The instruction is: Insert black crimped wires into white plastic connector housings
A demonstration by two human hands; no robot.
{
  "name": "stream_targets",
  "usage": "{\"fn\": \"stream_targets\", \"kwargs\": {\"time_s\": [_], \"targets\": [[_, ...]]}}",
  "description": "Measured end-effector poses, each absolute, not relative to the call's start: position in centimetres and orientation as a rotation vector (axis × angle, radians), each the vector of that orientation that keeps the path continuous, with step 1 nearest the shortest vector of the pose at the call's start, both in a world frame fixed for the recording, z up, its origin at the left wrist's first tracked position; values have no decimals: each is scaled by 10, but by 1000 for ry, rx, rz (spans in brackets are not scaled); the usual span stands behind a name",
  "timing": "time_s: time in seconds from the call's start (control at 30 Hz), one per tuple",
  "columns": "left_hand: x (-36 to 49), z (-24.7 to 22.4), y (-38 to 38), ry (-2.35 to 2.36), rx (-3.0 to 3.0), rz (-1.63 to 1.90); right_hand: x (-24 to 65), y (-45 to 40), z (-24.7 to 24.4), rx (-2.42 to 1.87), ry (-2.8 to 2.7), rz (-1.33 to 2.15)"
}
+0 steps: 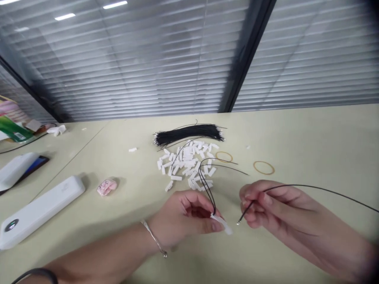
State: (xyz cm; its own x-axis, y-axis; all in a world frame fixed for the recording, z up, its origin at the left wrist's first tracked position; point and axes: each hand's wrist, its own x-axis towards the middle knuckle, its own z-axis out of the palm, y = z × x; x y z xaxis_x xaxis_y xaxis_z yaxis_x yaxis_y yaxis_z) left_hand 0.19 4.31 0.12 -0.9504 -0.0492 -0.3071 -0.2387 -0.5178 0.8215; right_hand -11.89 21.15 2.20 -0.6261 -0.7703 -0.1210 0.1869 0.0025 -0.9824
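Observation:
Between the thumb and fingers of my left hand [192, 215] is a white plastic connector housing [225, 225]. Several black wires [204, 181] run out of its upper end and curve away over the table. My right hand [275, 213] pinches a single black wire [245, 212] near its end. A small metal terminal [237, 223] tips that wire, a short gap to the right of the housing. The wire's long tail arcs off to the right over my wrist. Beyond my hands lie a heap of white connector housings [189, 159] and a bundle of black wires [189, 134].
Two rubber bands [264, 167] lie right of the heap. To the left are a pink wrapped item [107, 187], a white power bank [44, 211] and another white device [17, 169]. A green package [16, 128] stands at the far left. Glass with blinds [148, 59] borders the table's back edge.

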Motion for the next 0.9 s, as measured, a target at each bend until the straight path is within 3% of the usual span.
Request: {"fn": "stream_targets", "kwargs": {"time_s": [0.13, 0.4, 0.9], "targets": [[5, 2, 45, 1558, -360, 2556, -122, 216, 19, -668, 1502, -1707], [9, 5, 45, 1743, -296, 2403, -123, 219, 4, -808, 1936, -1581], [8, 10, 47, 1860, -311, 2344, -119, 215, 12, -823, 1930, -1566]]}}
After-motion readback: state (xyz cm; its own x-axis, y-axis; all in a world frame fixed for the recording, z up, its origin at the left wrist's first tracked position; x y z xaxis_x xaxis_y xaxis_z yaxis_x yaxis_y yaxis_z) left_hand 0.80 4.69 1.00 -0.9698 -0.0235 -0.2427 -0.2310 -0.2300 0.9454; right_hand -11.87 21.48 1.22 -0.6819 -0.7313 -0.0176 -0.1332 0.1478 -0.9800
